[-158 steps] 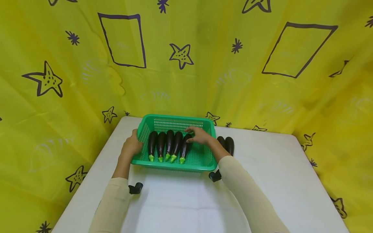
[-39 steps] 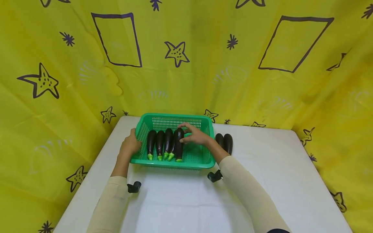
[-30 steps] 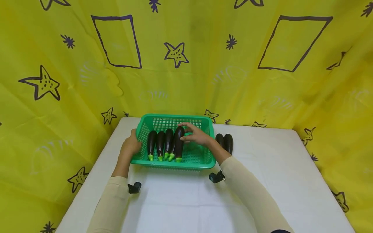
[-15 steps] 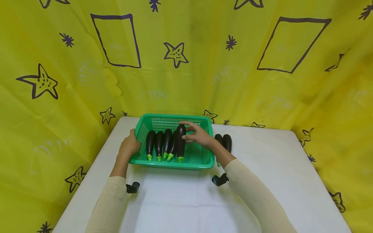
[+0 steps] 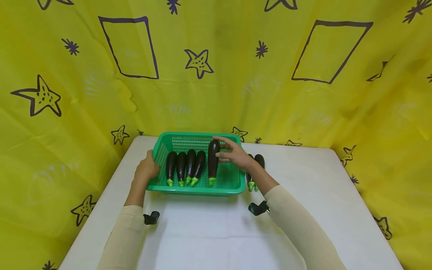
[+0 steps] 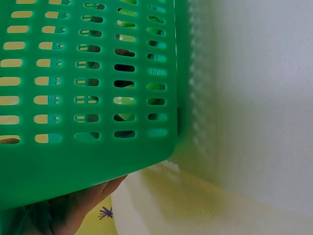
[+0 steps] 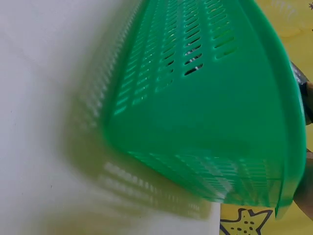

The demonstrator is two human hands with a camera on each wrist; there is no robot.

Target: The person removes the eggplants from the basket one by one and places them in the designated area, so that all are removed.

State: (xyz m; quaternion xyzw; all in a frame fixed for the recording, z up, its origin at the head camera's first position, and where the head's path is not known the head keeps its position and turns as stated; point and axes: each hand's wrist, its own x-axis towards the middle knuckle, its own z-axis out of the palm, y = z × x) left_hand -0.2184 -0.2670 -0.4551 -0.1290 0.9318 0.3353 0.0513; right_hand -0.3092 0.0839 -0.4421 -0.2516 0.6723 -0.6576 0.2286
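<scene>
My left hand (image 5: 147, 168) grips the left wall of a green perforated basket (image 5: 199, 190), thumb over the rim. In the left wrist view that hand (image 6: 80, 205) shows only partly below the basket wall (image 6: 98, 161). My right hand (image 5: 236, 154) holds a dark purple eggplant (image 5: 213, 157) between thumb and fingers, its green stem end down, raised inside the basket. Several other eggplants (image 5: 191, 165) lie side by side in the basket's left half. The right wrist view shows mostly the basket's outer wall (image 7: 205, 112), with the right hand (image 7: 305, 191) at the edge.
Two more eggplants (image 5: 259, 161) lie on the white table (image 5: 202, 240) just right of the basket, partly behind the right wrist. A yellow patterned curtain (image 5: 216, 101) hangs behind and beside the table. Black wrist mounts (image 5: 258, 208) stick out from the forearms.
My right hand has lifted the rightmost eggplant, first drawing it left, then rightward and up, apart from the row. The left hand keeps its grip on the basket.
</scene>
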